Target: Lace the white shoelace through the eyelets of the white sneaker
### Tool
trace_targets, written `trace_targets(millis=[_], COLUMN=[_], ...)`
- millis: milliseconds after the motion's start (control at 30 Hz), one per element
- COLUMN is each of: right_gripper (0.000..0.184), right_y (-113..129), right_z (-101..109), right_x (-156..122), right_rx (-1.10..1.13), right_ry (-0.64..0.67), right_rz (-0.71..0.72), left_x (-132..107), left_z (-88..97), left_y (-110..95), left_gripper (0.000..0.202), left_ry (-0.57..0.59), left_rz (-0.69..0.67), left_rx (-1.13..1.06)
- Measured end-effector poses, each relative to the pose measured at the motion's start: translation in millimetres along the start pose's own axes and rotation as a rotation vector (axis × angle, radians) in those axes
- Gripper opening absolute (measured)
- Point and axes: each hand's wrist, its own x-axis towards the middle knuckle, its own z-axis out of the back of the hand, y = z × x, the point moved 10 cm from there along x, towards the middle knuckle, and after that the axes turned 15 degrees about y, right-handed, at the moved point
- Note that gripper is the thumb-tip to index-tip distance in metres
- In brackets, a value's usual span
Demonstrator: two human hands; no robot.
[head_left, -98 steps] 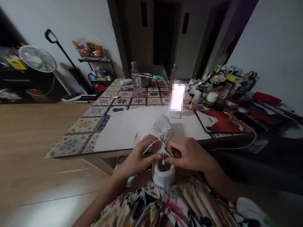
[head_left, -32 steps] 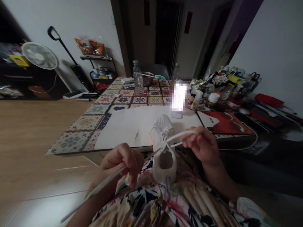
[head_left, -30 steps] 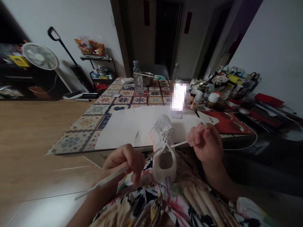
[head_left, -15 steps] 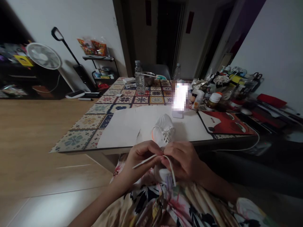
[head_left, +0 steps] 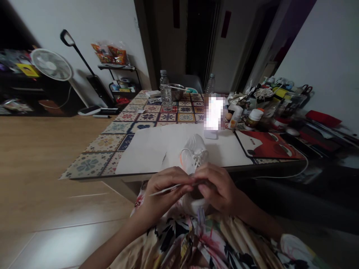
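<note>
A white sneaker [head_left: 193,147] with orange on its left side points its toe away from me. Its toe end is over the table's near edge and its heel is by my lap, with a purple strip below the heel. My left hand [head_left: 164,186] pinches a flat white shoelace [head_left: 164,191], whose loose end sticks out to the left. Close against it, above the shoe's opening, my right hand [head_left: 218,188] is closed with its fingertips on the same lace. Both hands hide the middle of the shoe and part of the lace.
White paper [head_left: 146,149] covers the near part of the patterned table [head_left: 95,164]. A lit phone [head_left: 214,114] stands upright behind the sneaker. To the right lie a red tablet-like case [head_left: 266,144] and a white cable. Bottles and a metal bowl [head_left: 177,91] stand farther back.
The lace's right end, which hung down in a curve by my right hand, is now drawn in and hidden among the fingers. My right fingers have curled in more.
</note>
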Motion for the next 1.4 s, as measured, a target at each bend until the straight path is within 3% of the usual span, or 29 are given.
trace_targets(millis=[167,367,467,567,667,800,900,967,1033,1200,1400], right_gripper=[0.013,0.014,0.016,0.014,0.006,0.029,0.037,0.038,0.037,0.045,0.043], right_y=[-2.0,15.3,15.6,7.7,-15.8,-66.2,-93.0,-100.9,-104.7,-103.3,-99.7], right_z=[-1.5,-6.4,-8.4,1.8,19.8,39.5,45.2,51.6,53.2,25.6,18.1], right_x=[3.1,-7.8,-10.7,-9.5,-8.8,-14.8,-16.0,-18.8,-22.0,-23.9,-19.3], right_rx=[-0.048,-0.556,-0.633,-0.376,0.070,0.644,0.865,0.918,0.908,0.693,0.414], right_ry=[-0.024,-0.065,-0.049,-0.108,-0.260,-0.457,-0.373,-0.292,-0.188,0.152,0.197], right_rz=[0.021,0.150,0.136,0.101,0.048,-0.053,-0.125,-0.116,-0.122,-0.251,-0.359], left_x=[0.3,-10.5,-16.3,-19.1,-17.9,-10.3,-8.0,-8.4,-9.7,-13.1,-14.2], left_z=[1.7,1.8,1.1,-0.9,2.4,13.0,22.6,29.3,28.4,-0.3,4.6], left_y=[9.3,46.0,59.2,70.5,80.3,88.8,94.4,95.8,98.3,103.4,98.6], left_gripper=[0.006,0.012,0.016,0.015,0.019,0.026,0.021,0.020,0.021,0.030,0.030], left_ry=[-0.019,-0.123,-0.149,-0.168,-0.256,-0.416,-0.450,-0.413,-0.316,0.022,0.128], left_rz=[0.095,0.331,0.427,0.501,0.509,0.339,0.235,0.207,0.265,0.499,0.634], left_rx=[0.000,-0.274,-0.328,-0.395,-0.504,-0.856,-1.082,-1.101,-1.017,-0.737,-0.263])
